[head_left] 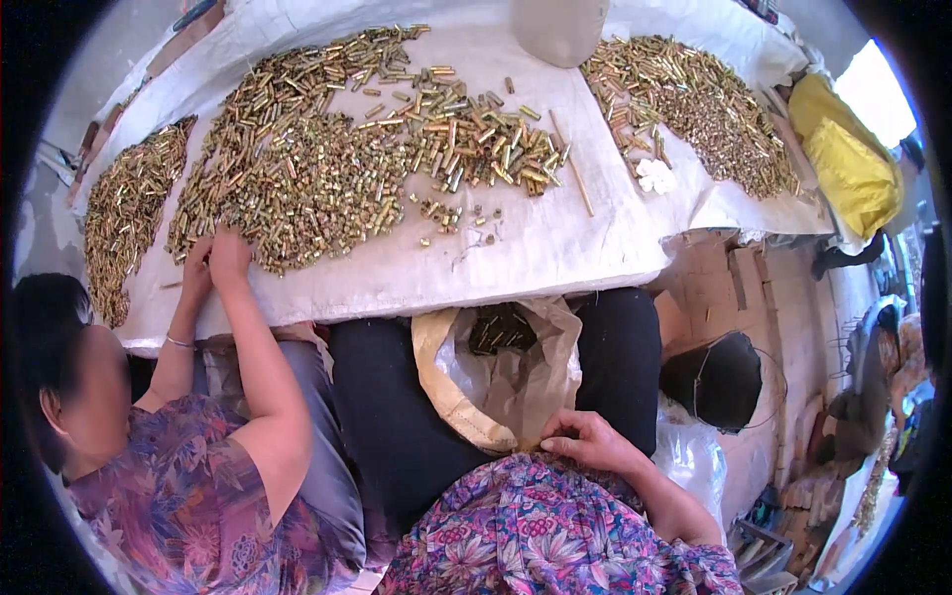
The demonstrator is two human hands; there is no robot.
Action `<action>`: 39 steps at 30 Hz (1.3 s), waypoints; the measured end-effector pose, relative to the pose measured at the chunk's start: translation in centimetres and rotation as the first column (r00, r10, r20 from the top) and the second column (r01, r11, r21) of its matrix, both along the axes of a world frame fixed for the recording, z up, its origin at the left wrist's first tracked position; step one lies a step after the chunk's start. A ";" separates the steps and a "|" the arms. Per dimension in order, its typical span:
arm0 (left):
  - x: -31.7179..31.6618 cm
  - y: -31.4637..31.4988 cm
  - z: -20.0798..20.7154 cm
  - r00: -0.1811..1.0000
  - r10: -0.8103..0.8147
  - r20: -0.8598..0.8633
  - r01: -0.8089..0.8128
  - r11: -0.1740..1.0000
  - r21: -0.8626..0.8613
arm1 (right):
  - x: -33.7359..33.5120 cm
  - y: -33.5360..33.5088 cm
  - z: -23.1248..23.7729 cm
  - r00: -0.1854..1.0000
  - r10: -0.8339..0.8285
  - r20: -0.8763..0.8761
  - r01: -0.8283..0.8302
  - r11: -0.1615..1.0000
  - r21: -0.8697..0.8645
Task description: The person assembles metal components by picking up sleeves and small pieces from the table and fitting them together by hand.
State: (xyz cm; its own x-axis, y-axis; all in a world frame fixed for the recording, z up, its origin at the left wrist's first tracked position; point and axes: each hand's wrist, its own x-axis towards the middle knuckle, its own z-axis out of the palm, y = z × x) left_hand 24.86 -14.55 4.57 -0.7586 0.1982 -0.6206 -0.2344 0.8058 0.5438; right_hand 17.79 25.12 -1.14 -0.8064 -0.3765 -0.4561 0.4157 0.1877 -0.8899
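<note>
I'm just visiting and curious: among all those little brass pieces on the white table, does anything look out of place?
Yes. A small white crumpled scrap lies at the edge of the right-hand heap of brass tubes, and a thin wooden stick rests slanted on the white sheet. Neither matches the metal pieces around them.

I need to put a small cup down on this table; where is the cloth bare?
Bare cloth runs along the near edge, between the big brass pile and the thin stick. The left end is crowded: a co-worker's hands sort there. The far right pile fills its corner.
</note>
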 end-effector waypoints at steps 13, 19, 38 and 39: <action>-3.9 1.8 1.4 0.999 -0.051 0.009 0.052 0.997 -0.064 | -17.6 2.2 3.0 0.708 -0.436 -0.556 0.540 0.841 0.028; -14.6 9.7 0.5 0.760 0.330 -0.560 -0.177 0.934 0.309 | -24.1 1.0 1.8 0.543 -0.366 -0.756 0.672 0.729 0.130; -43.4 7.3 -2.0 0.190 0.151 -0.970 -0.318 0.944 0.084 | -30.4 -1.1 -1.5 0.466 -0.165 -0.869 0.758 0.581 0.296; -45.3 5.9 -2.5 0.262 0.164 -0.951 -0.346 0.936 0.066 | -30.6 -1.5 -1.3 0.482 -0.176 -0.858 0.747 0.594 0.298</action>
State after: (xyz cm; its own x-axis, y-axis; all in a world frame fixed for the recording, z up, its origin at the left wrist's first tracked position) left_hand -20.45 -8.64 2.04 -0.8265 -0.1327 0.5471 0.1494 0.8852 0.4405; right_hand -12.81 23.61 -2.41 -0.8787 0.2764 0.3893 -0.0660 0.7373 -0.6724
